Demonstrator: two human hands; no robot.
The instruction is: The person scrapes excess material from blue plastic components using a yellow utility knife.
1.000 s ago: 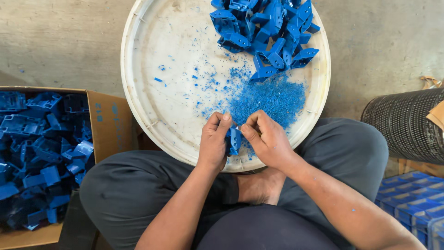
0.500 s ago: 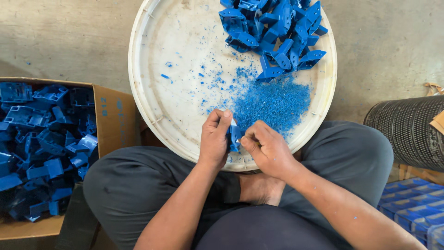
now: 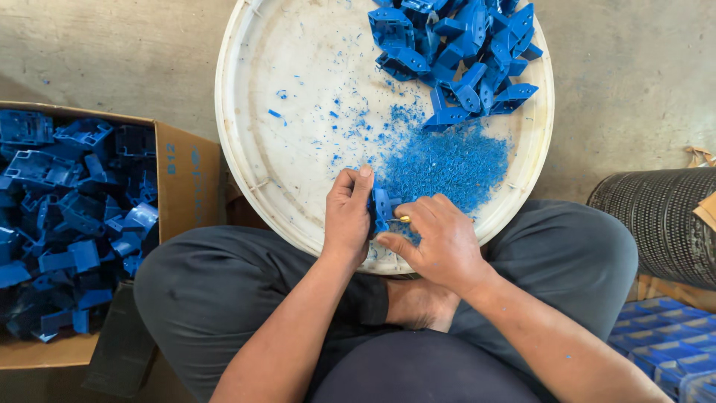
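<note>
Head view: blue part [image 3: 380,205] mostly hidden between hands.

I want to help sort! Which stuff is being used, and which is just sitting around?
In use: blue part in left hand; small tool in right hand; tray; shavings; parts pile.
Lying about: box of blue parts; black roll; blue bins.

The hands [image 3: 395,224] hide most of the blue part [image 3: 380,205] and all but a yellowish bit of the tool [image 3: 403,219], while the tray [image 3: 253,149], box [image 3: 179,172] and roll [image 3: 656,224] run off the edges.
</note>
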